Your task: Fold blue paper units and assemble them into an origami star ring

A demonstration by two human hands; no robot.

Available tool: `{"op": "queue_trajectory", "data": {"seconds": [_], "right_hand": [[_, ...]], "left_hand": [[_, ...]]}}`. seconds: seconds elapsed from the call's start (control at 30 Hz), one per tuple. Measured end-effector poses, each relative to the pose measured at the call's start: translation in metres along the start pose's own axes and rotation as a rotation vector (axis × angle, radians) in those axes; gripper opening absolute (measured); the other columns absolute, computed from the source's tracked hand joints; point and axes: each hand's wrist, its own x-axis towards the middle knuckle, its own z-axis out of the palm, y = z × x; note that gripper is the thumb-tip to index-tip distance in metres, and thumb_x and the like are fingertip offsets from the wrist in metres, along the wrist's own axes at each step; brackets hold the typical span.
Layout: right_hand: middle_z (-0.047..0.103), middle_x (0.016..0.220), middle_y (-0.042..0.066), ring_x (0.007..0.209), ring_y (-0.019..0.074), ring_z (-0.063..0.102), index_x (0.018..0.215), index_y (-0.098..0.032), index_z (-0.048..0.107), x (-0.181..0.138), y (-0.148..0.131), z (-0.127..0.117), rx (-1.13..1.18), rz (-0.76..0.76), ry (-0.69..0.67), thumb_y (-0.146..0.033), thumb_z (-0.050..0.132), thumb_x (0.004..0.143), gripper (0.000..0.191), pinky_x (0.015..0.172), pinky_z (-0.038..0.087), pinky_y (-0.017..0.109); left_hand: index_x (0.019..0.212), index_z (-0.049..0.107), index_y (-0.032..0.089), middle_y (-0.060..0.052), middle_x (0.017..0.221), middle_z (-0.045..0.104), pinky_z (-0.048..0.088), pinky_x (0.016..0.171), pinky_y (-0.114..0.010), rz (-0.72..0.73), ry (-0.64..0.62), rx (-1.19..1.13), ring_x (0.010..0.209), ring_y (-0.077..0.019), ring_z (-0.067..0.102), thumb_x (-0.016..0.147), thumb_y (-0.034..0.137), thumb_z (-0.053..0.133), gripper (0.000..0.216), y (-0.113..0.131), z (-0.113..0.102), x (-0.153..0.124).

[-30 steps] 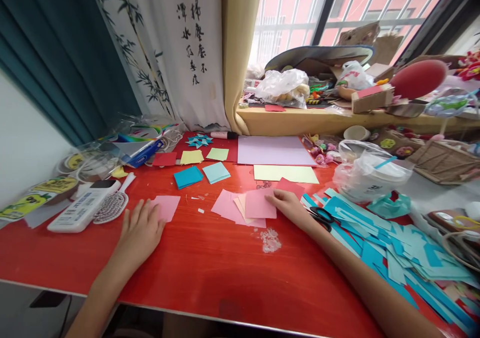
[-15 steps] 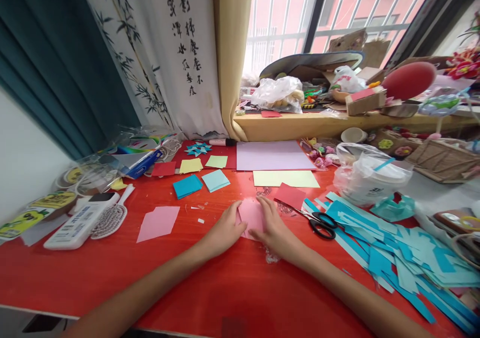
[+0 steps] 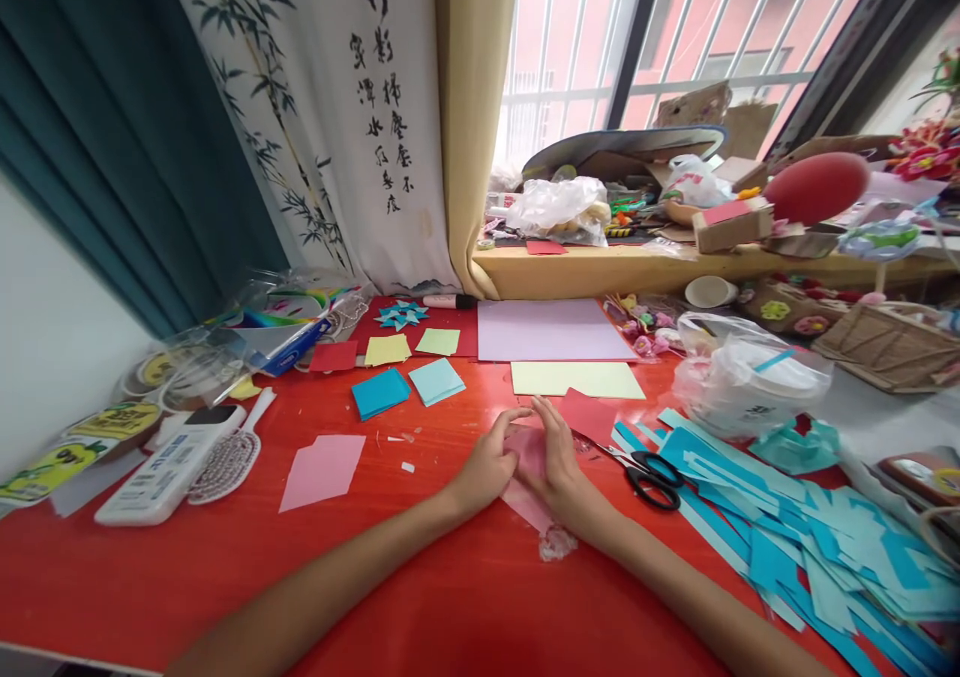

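Between my two hands is a pink paper piece (image 3: 531, 507), tilted over the red table, its middle partly covered by my fingers. My left hand (image 3: 491, 465) grips its left edge with bent fingers. On the opposite side, my right hand (image 3: 561, 477) holds the paper, fingers extended and thumb reaching in toward the left hand. The fingertips of both hands nearly meet at the top. A crumpled clear scrap (image 3: 558, 544) lies just below. Scissors with black handles (image 3: 654, 479) rest right of my right hand, beside a red paper square (image 3: 589, 414).
Pink sheets (image 3: 322, 472) lie to the left. Blue (image 3: 380, 394), pale blue (image 3: 436, 383) and yellow squares (image 3: 387, 350) sit behind them. A lilac sheet (image 3: 551, 330) and a pale yellow strip (image 3: 577, 380) are at the back. Blue paper strips (image 3: 810, 527) pile up at right.
Both hands have drawn together at the paper, which is now tilted and more covered. The camera view has shifted slightly, so the table items sit a little lower.
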Motion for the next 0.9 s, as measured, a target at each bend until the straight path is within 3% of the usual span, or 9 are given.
{"op": "queue_trajectory", "data": {"seconds": [0.13, 0.23, 0.37, 0.47, 0.6, 0.73, 0.9], "right_hand": [[0.013, 0.148, 0.014, 0.138, 0.0274, 0.014, 0.142, -0.027, 0.002, 0.01, 0.01, -0.007, 0.212, 0.181, 0.14, -0.038, 0.056, 0.081, 0.082, 0.109, 0.022, 0.053], [0.022, 0.146, 0.013, 0.136, 0.0236, 0.023, 0.139, -0.029, 0.012, 0.015, 0.013, -0.011, 0.438, 0.268, 0.136, -0.039, 0.057, 0.081, 0.074, 0.109, 0.025, 0.049], [0.045, 0.132, 0.009, 0.124, 0.0194, 0.043, 0.124, -0.026, 0.036, 0.016, 0.004, -0.017, 0.599, 0.326, 0.038, -0.041, 0.054, 0.083, 0.047, 0.105, 0.034, 0.041], [0.056, 0.116, 0.008, 0.11, 0.0198, 0.052, 0.111, -0.023, 0.047, 0.016, -0.005, -0.023, 0.529, 0.409, 0.089, -0.044, 0.046, 0.086, 0.033, 0.097, 0.04, 0.039], [0.059, 0.101, 0.006, 0.095, 0.0196, 0.056, 0.103, -0.022, 0.048, 0.015, -0.006, -0.025, 0.417, 0.483, 0.163, -0.046, 0.038, 0.088, 0.029, 0.089, 0.042, 0.039], [0.054, 0.105, 0.008, 0.099, 0.0195, 0.056, 0.113, -0.021, 0.039, 0.014, 0.001, -0.017, 0.428, 0.447, 0.174, -0.037, 0.045, 0.086, 0.032, 0.091, 0.043, 0.04], [0.046, 0.114, 0.01, 0.105, 0.0175, 0.054, 0.123, -0.024, 0.029, 0.012, 0.002, -0.011, 0.474, 0.362, 0.199, -0.024, 0.045, 0.082, 0.043, 0.095, 0.043, 0.039]], "left_hand": [[0.111, 0.05, 0.022, -0.006, 0.119, 0.052, 0.046, 0.08, -0.027, -0.032, 0.236, -0.117, 0.102, -0.018, 0.055, 0.072, 0.013, 0.045, 0.04, 0.003, -0.008, 0.005], [0.108, 0.048, 0.023, -0.004, 0.104, 0.055, 0.045, 0.066, -0.024, -0.068, 0.385, -0.297, 0.08, -0.0146, 0.057, 0.074, 0.018, 0.047, 0.034, 0.001, -0.014, 0.01], [0.106, 0.047, 0.023, 0.0, 0.085, 0.055, 0.041, 0.059, -0.02, -0.076, 0.42, -0.502, 0.068, -0.0111, 0.053, 0.075, 0.021, 0.05, 0.031, -0.004, -0.02, 0.012], [0.107, 0.045, 0.024, 0.001, 0.082, 0.053, 0.039, 0.057, -0.019, -0.091, 0.409, -0.518, 0.065, -0.0107, 0.052, 0.076, 0.024, 0.049, 0.031, -0.006, -0.022, 0.012], [0.109, 0.045, 0.023, -0.003, 0.098, 0.055, 0.042, 0.063, -0.023, -0.123, 0.297, -0.227, 0.074, -0.013, 0.054, 0.077, 0.022, 0.047, 0.032, -0.008, -0.021, 0.015], [0.105, 0.049, 0.018, -0.009, 0.114, 0.053, 0.037, 0.093, -0.033, -0.057, 0.202, 0.257, 0.108, -0.0202, 0.05, 0.076, 0.015, 0.046, 0.03, -0.006, -0.015, 0.013], [0.116, 0.047, 0.016, -0.011, 0.12, 0.051, 0.031, 0.101, -0.04, 0.083, 0.004, 0.686, 0.116, -0.0254, 0.042, 0.077, 0.034, 0.056, 0.044, -0.006, -0.01, 0.003]]}}
